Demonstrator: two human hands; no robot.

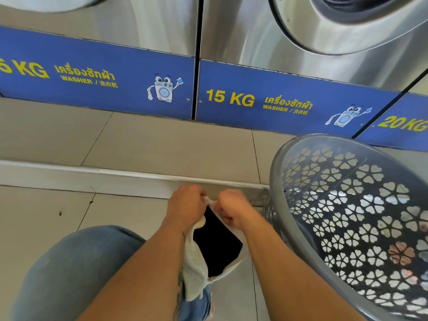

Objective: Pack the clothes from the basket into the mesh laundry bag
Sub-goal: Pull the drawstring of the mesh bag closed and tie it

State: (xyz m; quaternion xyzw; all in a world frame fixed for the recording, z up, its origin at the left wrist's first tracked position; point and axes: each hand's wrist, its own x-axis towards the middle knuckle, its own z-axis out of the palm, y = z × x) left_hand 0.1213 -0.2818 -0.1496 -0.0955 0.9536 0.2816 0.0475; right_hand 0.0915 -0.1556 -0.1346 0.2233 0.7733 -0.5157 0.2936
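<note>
Crouching over the tiled floor (53, 228), the person has a denim-clad knee (76, 262) nearest the camera, and just past it the white mesh laundry bag (195, 258) hangs between the forearms with something dark (217, 244) filling its open mouth. The bag's long axis runs from the near end by the knee away toward the hands, so its far tip points at the washers (254, 98). The left hand (186, 206) is clenched on the mesh at that far tip, and the right hand (234, 210) pinches the opposite lip right beside it; both look closed on fabric, probably at the zip end, though no slider can be made out. The step appears to be closing or spreading the mouth. To do it well, the left hand should keep the seam taut while the right pulls straight along the opening, keeping the dark garment tucked below the lips. The grey basket (275, 172) tilts on the floor just right of the right hand; whether clothes remain inside cannot be told.
</note>
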